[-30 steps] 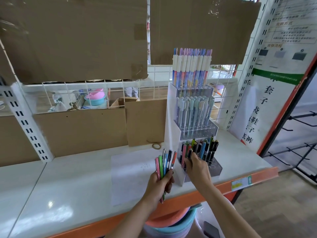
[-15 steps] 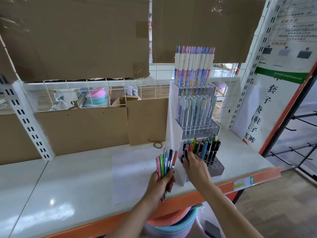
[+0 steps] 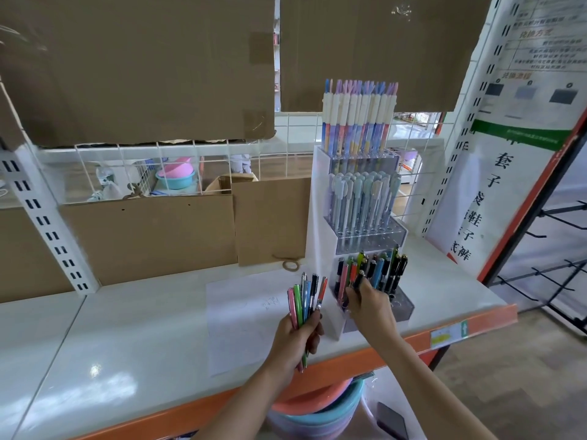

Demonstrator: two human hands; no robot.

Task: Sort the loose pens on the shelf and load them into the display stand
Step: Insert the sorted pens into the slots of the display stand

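Head view: our left hand (image 3: 297, 336) is clamped round a bunch of loose pens (image 3: 305, 300), tips fanning up above the fist and lower ends poking out below it. We count about six in the bunch: pink, green, grey, blue, black, red. Could be one more hidden behind.

Our right hand (image 3: 368, 301) is at the bottom tier of the display stand (image 3: 320, 217), fingers pinching a dark pen (image 3: 358, 278) that sits among the pens already slotted there. Whether its tip is seated in a hole we cannot tell; the hand covers it.

The stand is just right of the left hand, on the shelf (image 3: 127, 328). Three tiers: top row of pastel capped pens (image 3: 359, 115), middle row of pale blue-grey ones (image 3: 362, 198), bottom tier of mixed clicker pens (image 3: 381, 271) directly above the right hand's fingers. Top looks like roughly a dozen, middle similar, bottom ten or so; too packed for an exact count.

Handling, as we judge it: pens are light, rigid, smooth plastic, so they slide against each other in a bundle. Grip the bunch mid-barrel, firmly. For loading, pinch a single pen on the upper barrel and drop it straight down. The stand looks like thin clear acrylic, light enough to tip or skid if pushed sideways.

Sheet of paper (image 3: 247, 319) lies under and left of the left hand.
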